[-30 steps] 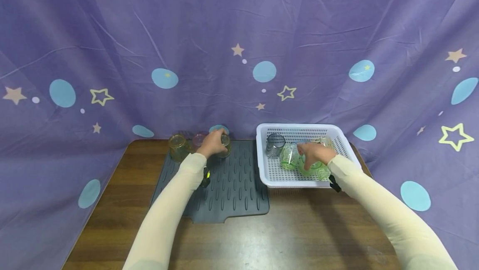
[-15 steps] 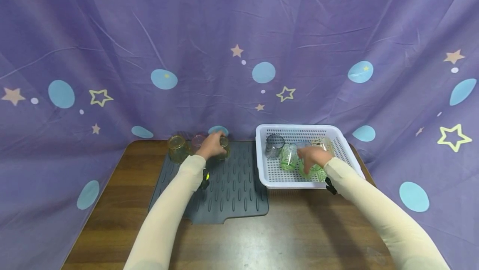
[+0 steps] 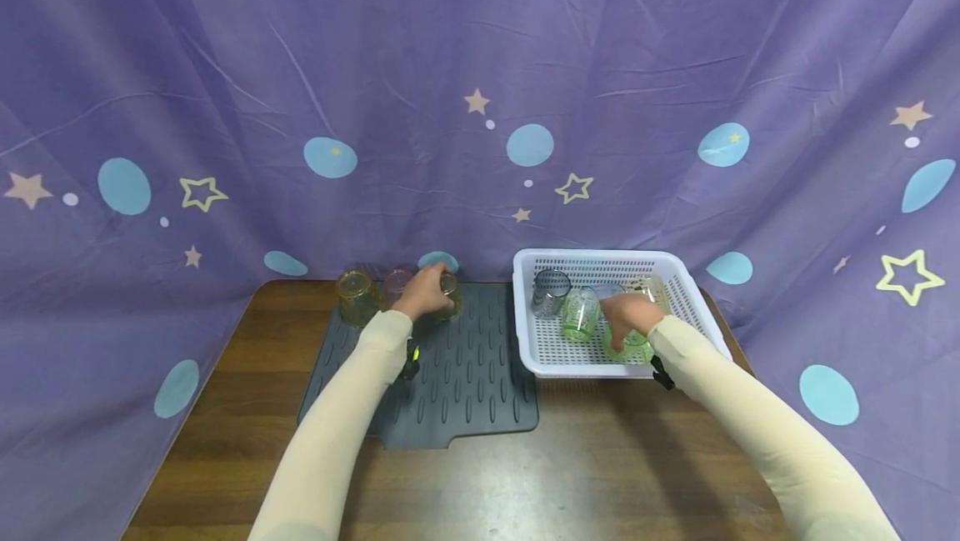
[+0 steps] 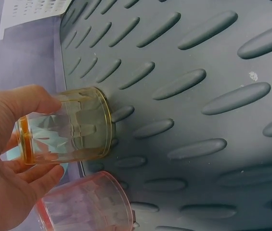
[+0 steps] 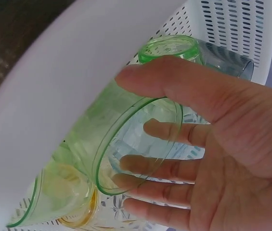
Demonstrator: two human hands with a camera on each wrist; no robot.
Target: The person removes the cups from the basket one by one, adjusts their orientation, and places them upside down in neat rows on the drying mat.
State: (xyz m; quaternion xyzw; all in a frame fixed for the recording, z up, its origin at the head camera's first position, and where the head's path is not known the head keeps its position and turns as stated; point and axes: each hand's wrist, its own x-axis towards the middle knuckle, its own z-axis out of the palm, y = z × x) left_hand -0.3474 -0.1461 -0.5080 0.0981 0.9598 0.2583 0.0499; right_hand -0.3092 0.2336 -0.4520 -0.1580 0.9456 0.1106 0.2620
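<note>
My left hand (image 3: 425, 291) grips a pale yellow glass (image 4: 85, 125) upside down at the back of the dark grey ribbed mat (image 3: 472, 374). In the left wrist view, thumb and fingers sit on opposite sides, near its orange base. Beside it stands a pink glass (image 4: 90, 204), and farther left an amber glass (image 3: 358, 298). My right hand (image 3: 633, 313) reaches into the white basket (image 3: 528, 349). Its thumb lies along a green glass (image 5: 90, 130), and its loosely extended fingers spread around the rim, partly seen through the glass. Whether they press on it is unclear.
The basket also holds a grey glass (image 3: 551, 295), another green glass (image 3: 580, 316), a clear glass (image 3: 652, 291) and a yellow-rimmed glass (image 5: 85, 211). Its raised wall hides part of the right wrist view. A purple curtain (image 3: 420, 107) hangs behind the wooden table (image 3: 525, 483).
The green glass under my right hand has shifted slightly right, and that hand's fingers have moved a little. My left hand stays at the yellow glass.
</note>
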